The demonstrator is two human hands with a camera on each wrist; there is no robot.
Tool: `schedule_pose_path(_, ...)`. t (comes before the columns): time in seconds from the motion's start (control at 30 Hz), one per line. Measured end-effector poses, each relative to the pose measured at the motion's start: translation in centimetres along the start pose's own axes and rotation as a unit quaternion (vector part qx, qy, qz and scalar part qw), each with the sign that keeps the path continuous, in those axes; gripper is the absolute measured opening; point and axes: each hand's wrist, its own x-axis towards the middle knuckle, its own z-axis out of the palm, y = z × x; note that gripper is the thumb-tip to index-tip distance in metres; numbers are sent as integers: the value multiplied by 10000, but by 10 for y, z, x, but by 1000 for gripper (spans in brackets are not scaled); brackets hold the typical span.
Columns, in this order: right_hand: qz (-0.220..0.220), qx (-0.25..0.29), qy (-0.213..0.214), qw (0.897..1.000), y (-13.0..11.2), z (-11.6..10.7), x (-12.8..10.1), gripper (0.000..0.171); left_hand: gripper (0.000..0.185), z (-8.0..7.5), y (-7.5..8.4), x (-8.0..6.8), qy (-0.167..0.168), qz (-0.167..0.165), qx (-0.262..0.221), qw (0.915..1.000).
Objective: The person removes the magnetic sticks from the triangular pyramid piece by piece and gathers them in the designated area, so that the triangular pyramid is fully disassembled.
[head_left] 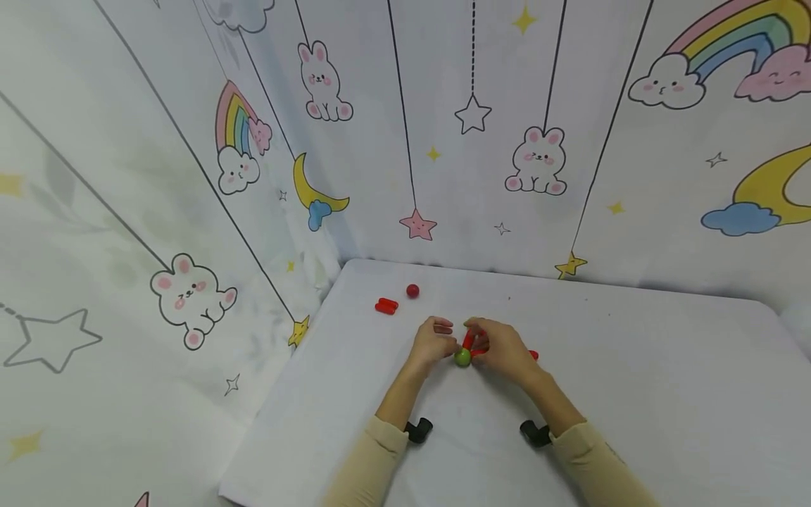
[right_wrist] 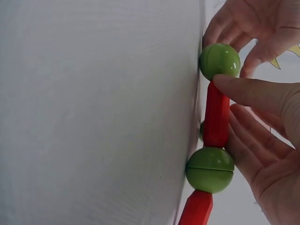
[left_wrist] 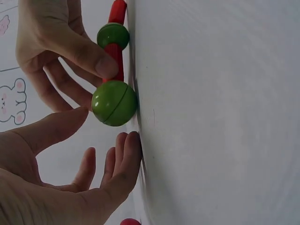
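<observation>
A chain of green balls and red sticks lies on the white table point(head_left: 633, 366). My right hand point(head_left: 486, 346) pinches a red stick point(right_wrist: 215, 115) between two green balls, thumb point(right_wrist: 248, 91) on top and fingers behind. The end green ball point(left_wrist: 115, 103) sits just past my left hand point(left_wrist: 105, 135), whose thumb and fingers are spread loosely beside it; I cannot tell whether they touch it. In the head view both hands meet over that green ball point(head_left: 462, 357). Another red stick point(right_wrist: 197, 208) continues the chain beyond the second green ball point(right_wrist: 209, 169).
A loose red ball point(head_left: 412, 291) and a pair of red sticks point(head_left: 386, 305) lie farther back on the left of the table. Cartoon-printed cloth walls point(head_left: 481, 141) stand behind and to the left. The table's right side is bare white.
</observation>
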Motion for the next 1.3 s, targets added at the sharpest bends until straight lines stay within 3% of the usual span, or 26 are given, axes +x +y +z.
schedule_pose_path(0.27,-274,-192,195,9992,2,5,4,66,53,2,0,-3,-77,32,-35,10000)
schedule_pose_path(0.57,-305,-487,225,9981,-2,10,6,62,62,6,-1,0,-3,363,959,9947)
schedule_pose_path(0.73,-394,-328,420,9978,0,10,4,62,63,7,-3,1,65,611,1205,9908)
schedule_pose_path(1.0,-687,95,667,9954,3,10,6,67,65,6,-7,2,142,592,1031,9928)
schedule_pose_path(1.17,-686,472,300,9961,5,10,6,66,64,5,-8,2,121,592,1003,9931)
schedule_pose_path(1.3,-645,668,59,9957,5,8,6,65,63,2,-7,2,30,512,636,9967)
